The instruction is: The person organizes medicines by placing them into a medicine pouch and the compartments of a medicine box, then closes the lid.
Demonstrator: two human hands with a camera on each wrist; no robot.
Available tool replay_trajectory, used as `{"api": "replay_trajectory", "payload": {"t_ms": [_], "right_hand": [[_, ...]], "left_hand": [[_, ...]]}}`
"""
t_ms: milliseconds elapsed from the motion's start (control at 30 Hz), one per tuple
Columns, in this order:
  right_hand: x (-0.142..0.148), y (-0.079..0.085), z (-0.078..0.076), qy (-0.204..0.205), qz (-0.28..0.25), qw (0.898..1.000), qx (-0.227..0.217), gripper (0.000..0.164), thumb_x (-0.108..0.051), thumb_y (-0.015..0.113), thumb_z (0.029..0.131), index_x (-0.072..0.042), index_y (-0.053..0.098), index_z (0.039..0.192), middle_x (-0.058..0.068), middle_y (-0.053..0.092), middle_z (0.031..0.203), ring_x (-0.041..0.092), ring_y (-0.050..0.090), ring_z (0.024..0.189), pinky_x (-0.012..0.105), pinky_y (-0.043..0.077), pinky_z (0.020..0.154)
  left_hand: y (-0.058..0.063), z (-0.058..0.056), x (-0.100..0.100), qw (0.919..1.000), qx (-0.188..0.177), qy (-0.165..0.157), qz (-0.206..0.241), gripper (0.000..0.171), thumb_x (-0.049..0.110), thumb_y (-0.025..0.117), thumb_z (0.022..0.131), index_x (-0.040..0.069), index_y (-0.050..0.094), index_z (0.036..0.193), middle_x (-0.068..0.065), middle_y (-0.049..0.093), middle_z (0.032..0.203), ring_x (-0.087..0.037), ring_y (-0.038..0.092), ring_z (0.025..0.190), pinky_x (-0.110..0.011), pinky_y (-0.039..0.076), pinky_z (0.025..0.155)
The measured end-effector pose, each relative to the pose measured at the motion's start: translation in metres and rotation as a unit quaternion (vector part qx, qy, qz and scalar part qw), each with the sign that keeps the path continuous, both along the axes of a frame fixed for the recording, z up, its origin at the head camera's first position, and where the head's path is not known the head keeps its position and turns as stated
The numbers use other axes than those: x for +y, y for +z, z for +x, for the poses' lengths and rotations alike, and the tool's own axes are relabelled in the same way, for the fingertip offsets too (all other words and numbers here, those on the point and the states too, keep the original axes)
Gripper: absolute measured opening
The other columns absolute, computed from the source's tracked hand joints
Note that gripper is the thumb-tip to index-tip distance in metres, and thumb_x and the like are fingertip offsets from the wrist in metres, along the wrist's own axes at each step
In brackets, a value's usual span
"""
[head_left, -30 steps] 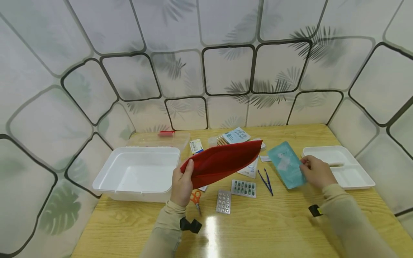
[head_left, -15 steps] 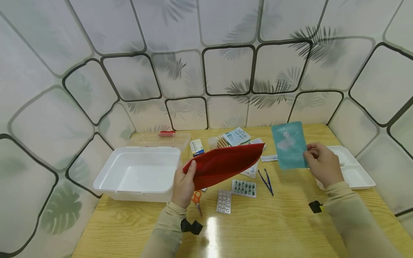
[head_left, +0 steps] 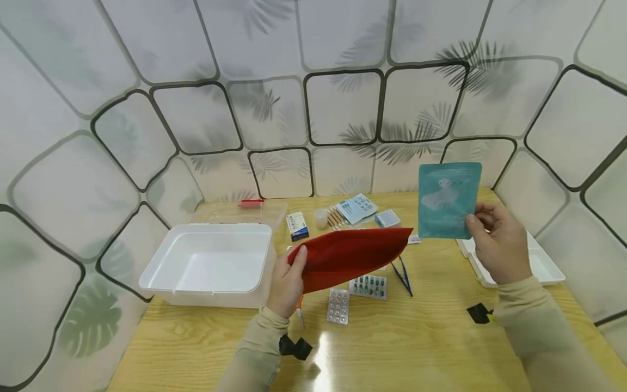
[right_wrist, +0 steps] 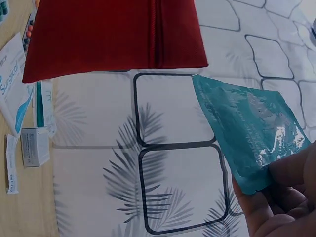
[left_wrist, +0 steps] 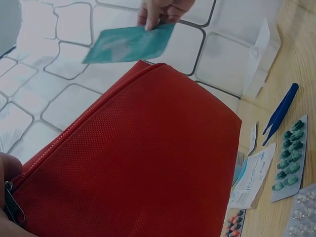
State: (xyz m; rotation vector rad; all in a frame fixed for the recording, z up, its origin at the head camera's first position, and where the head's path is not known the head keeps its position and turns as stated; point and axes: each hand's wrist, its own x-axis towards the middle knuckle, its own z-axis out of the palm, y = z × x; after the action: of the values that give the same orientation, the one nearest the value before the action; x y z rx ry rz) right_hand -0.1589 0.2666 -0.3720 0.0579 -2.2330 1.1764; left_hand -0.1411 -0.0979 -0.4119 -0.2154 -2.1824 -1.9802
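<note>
A red zippered pouch (head_left: 355, 258) is in my left hand (head_left: 286, 283), gripped at its left end with the thumb on top. It is lifted over the table and tapers to a point on the right. In the left wrist view its zip pull (left_wrist: 14, 205) shows beside my fingers. My right hand (head_left: 502, 239) pinches a teal flat packet (head_left: 446, 204) by its lower right corner and holds it upright, level with the back wall. The right wrist view shows the packet (right_wrist: 256, 131) between thumb and fingers, a short way from the pouch (right_wrist: 98, 37).
At left stands a white bin (head_left: 215, 298). A white divided tray (head_left: 551, 269) lies at right, partly behind my right hand. Blister packs (head_left: 338, 306), tweezers (head_left: 404, 277), partly hidden scissors (head_left: 300, 316), a medicine box (head_left: 297, 226) and wooden sticks (head_left: 335, 218) lie between.
My right hand has raised the teal packet from low beside the tray to well above the table, turning it upright. My left hand and the pouch have shifted slightly right.
</note>
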Motion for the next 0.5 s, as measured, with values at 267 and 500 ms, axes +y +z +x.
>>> {"api": "replay_trajectory", "payload": {"t_ms": [267, 500], "right_hand": [[-0.015, 0.016, 0.011, 0.056, -0.042, 0.994, 0.087, 0.014, 0.007, 0.060, 0.090, 0.009, 0.058, 0.104, -0.010, 0.062, 0.084, -0.001, 0.060, 0.080, 0.009, 0.046, 0.064], [-0.037, 0.015, 0.013, 0.108, 0.003, 0.986, 0.129, 0.017, 0.013, 0.062, 0.086, 0.009, 0.062, 0.103, -0.011, 0.064, 0.093, -0.004, 0.063, 0.089, 0.008, 0.048, 0.068]], "left_hand": [[0.004, 0.001, 0.004, 0.9998, -0.015, -0.012, 0.004, 0.038, 0.033, 0.046, 0.102, 0.003, 0.066, 0.116, -0.011, 0.069, 0.106, -0.021, 0.064, 0.095, -0.035, 0.050, 0.087], [0.007, 0.004, 0.008, 0.9992, -0.028, -0.027, 0.002, 0.039, 0.036, 0.045, 0.102, 0.006, 0.066, 0.117, -0.010, 0.068, 0.106, -0.022, 0.065, 0.094, -0.036, 0.051, 0.085]]}}
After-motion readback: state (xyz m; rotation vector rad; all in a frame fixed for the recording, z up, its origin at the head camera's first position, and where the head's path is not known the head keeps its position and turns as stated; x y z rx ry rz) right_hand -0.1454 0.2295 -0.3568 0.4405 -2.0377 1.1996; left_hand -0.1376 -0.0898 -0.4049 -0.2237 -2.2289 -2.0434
